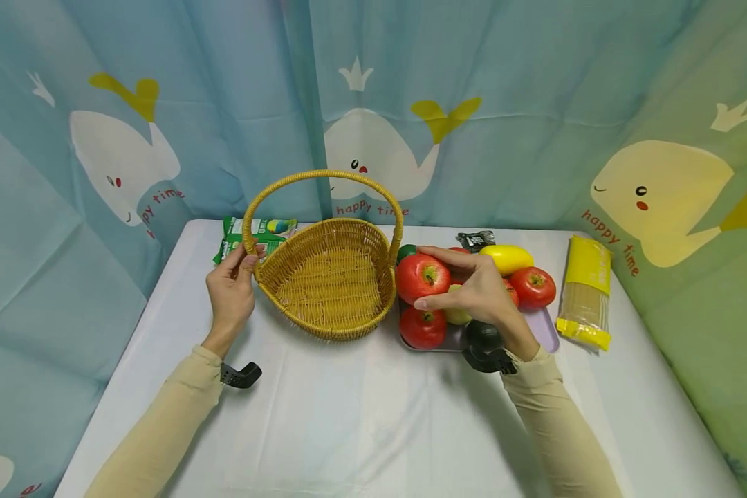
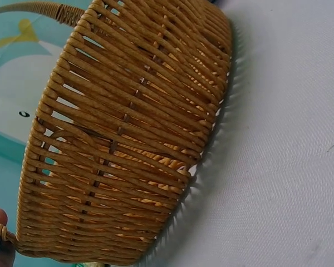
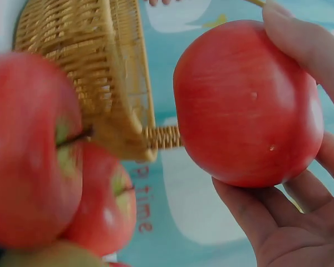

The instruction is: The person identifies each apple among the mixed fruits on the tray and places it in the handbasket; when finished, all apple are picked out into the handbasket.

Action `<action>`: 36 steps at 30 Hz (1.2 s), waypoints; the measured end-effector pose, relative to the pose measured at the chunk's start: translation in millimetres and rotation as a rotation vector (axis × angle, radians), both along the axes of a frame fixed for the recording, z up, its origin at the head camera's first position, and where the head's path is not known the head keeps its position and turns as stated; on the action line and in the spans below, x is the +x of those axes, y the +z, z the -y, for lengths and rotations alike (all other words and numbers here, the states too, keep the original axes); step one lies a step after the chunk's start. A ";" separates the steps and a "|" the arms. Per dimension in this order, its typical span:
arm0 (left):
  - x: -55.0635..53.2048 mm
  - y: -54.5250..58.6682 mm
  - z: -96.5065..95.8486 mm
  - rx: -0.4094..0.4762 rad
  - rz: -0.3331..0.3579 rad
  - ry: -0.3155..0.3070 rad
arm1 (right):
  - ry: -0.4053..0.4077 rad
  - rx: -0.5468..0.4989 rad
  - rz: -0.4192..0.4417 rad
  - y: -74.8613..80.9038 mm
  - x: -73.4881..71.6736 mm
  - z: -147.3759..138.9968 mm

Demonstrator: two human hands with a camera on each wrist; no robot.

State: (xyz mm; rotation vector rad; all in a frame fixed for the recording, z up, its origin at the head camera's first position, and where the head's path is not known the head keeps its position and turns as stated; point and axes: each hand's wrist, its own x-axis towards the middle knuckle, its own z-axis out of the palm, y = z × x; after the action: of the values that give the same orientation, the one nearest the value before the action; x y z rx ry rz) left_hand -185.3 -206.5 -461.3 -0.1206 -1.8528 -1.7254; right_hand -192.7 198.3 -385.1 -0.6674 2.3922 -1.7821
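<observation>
A golden woven basket (image 1: 330, 325) with a tall arched handle stands on the white table, its woven floor in plain view. My left hand (image 1: 232, 290) grips the foot of the handle at the basket's left side; in the left wrist view its fingertips (image 2: 2, 245) show at the lower left corner. Between thumb and fingers, my right hand (image 1: 481, 289) holds a red apple (image 1: 418, 277) just right of the basket, above the lilac tray (image 1: 549, 333). The right wrist view shows this apple (image 3: 247, 105) close up, the basket wall (image 3: 72, 50) beyond it.
On the tray lie more red apples (image 1: 533, 287), a yellow oblong fruit (image 1: 507, 259) and a dark round one (image 1: 482, 335). A yellow-and-clear noodle pack (image 1: 585, 294) lies at the right. Green packets (image 1: 230, 247) sit behind the left hand, a small black packet (image 1: 476, 240) behind the tray.
</observation>
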 end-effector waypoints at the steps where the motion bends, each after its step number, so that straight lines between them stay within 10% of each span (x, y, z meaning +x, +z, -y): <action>1: -0.1 -0.2 -0.1 0.001 -0.001 -0.002 | 0.014 -0.006 0.001 0.6 -1.1 3.9; 36: -2.7 -1.5 2.2 -0.002 -0.034 -0.005 | 0.075 0.124 -0.019 -8.0 -42.0 126.1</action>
State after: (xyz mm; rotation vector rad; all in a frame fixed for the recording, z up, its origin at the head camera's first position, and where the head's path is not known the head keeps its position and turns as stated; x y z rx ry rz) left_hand -188.0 -208.6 -462.8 -0.1552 -1.8312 -1.7144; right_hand -234.7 72.2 -393.1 -0.7517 2.4313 -1.5903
